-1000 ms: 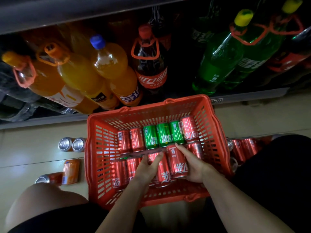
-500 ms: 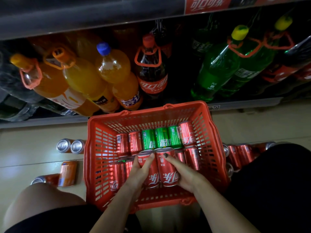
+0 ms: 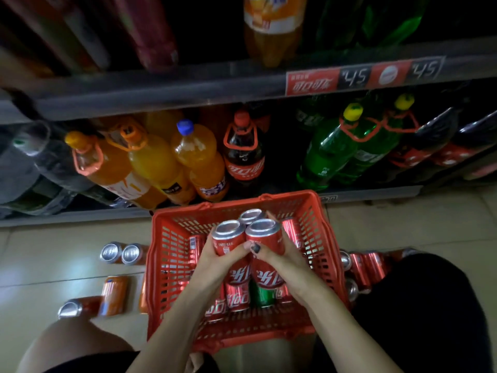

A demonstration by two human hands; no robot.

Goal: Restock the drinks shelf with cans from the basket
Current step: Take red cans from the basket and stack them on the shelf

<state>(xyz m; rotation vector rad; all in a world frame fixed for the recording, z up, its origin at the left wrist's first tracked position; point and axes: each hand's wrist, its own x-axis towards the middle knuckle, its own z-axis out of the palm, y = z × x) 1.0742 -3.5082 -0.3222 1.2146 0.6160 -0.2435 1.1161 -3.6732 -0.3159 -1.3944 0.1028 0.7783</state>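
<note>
Left hand (image 3: 215, 261), right hand (image 3: 279, 258): fingers curled, jointly gripping three upright red cans (image 3: 243, 239) above basket (image 3: 164, 265); shelf (image 3: 188, 84) at 12 o'clock.

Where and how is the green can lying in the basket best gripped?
Grip the green can across its round side wall, coming from above. It lies on its side between red cans in the basket, so its ends look blocked. The lifted cans and both hands partly cover it now.

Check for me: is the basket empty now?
No: red cans and a green can lie in the basket under the hands' lifted cans.
</note>
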